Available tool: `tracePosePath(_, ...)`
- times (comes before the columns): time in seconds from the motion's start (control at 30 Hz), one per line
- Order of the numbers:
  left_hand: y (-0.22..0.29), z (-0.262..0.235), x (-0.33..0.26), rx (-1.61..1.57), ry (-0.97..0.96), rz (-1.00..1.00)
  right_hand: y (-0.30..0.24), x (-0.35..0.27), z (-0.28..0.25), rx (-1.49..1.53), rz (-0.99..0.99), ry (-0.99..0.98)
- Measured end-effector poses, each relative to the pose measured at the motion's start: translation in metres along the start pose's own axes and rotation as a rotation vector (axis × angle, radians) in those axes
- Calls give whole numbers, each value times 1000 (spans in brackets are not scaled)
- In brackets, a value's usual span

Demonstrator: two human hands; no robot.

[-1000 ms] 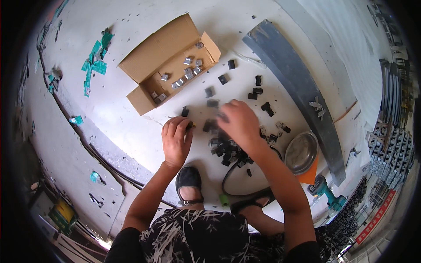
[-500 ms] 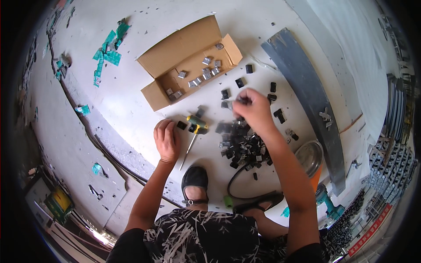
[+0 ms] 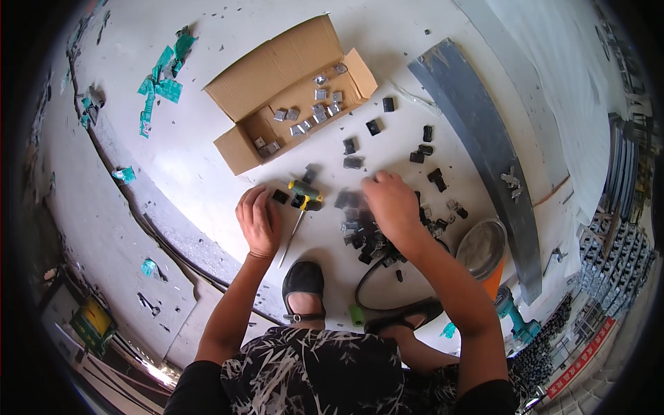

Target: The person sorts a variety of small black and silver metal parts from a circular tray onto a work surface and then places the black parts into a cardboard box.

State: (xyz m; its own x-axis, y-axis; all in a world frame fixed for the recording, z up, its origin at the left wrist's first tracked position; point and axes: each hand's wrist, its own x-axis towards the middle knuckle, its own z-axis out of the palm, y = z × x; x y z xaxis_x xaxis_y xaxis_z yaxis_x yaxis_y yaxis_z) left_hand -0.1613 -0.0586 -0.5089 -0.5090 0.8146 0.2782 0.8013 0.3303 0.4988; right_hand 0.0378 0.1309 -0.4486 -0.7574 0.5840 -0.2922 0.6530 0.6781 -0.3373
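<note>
My left hand (image 3: 259,221) rests on the pale floor, fingers curled down and close together; whatever lies under them is hidden. A small black block (image 3: 280,196) is just beside its fingertips. Next to that lies a screwdriver with a green and yellow T-shaped handle (image 3: 304,190), its shaft toward me. My right hand (image 3: 391,207) hovers over the far side of a heap of small black and silver blocks (image 3: 370,242). Motion smears its fingertips, and the hand covers part of the heap. Silver blocks (image 3: 319,113) lie scattered in an open cardboard box (image 3: 273,69) beyond both hands.
Loose black blocks (image 3: 373,127) dot the floor right of the box. A long grey metal strip (image 3: 484,159) curves along the right. Near my right forearm stand an orange bucket-like container (image 3: 492,277) and a teal power tool (image 3: 515,318). Green tape scraps (image 3: 166,88) lie far left.
My right hand has come back toward me, from the loose blocks to over the heap. More silver blocks show in the box. My left hand keeps its place by the screwdriver.
</note>
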Motion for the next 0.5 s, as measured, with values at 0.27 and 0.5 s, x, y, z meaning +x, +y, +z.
tracePosePath(0.27,87,10,11,-352,-251,205,37,3,-33,643,263,85)
tracePosePath(0.5,94,19,5,-262,-438,328,47,-50,-33,1063,443,-131)
